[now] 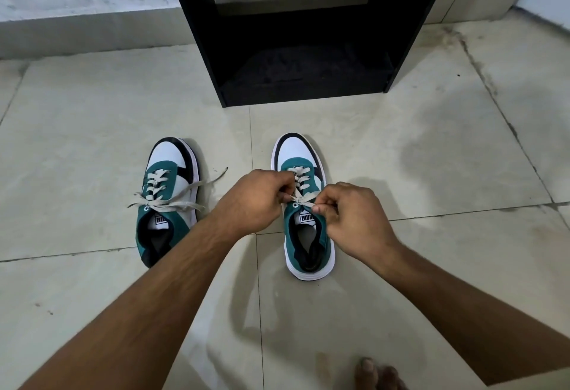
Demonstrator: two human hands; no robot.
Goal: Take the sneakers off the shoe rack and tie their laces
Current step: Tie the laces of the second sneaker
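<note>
Two teal, white and black sneakers stand side by side on the tiled floor, toes pointing away from me. The left sneaker (166, 173) has its pale laces (185, 193) lying loose across its top and out to the right. Over the right sneaker (303, 235) my left hand (253, 201) pinches one lace end, and my right hand (354, 220) pinches the other. The right sneaker's lace (300, 198) crosses between my hands just above the tongue. My fingers hide the lace ends.
A black shoe rack (308, 81) stands on the floor straight behind the sneakers, its lower shelf holding nothing. A pale wall with a tiled skirting runs behind it. Bare toes (376, 374) show at the bottom edge.
</note>
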